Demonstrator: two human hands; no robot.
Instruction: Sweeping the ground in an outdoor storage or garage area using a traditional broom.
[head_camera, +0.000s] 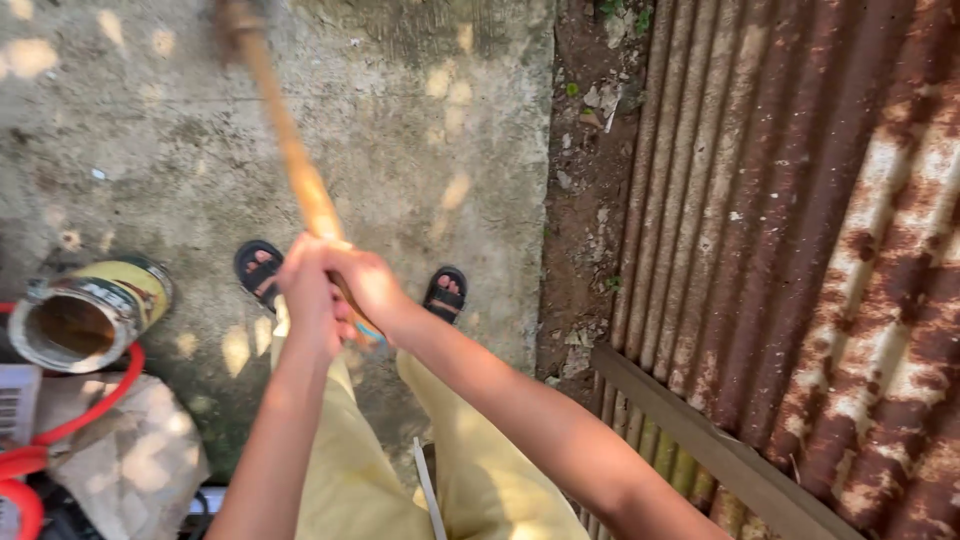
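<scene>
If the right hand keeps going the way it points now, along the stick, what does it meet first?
Probably nothing nearby: the right hand points along the wooden stick, and beyond it only bare concrete floor shows, though depth is unclear.

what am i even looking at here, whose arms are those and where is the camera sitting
There is no machine here, and only one picture. It comes from a camera worn on a person's head, looking down, so the two bare arms are that person's own. You also see their yellow trousers and sandals on a concrete floor.

The left hand and right hand are closed together, in one joined grip, around a long wooden stick that points away from the body; its far end is blurred.

To the left lies an open yellow tin can tipped on its side, beside a red hose. To the right stands a rusty corrugated metal sheet.
</scene>
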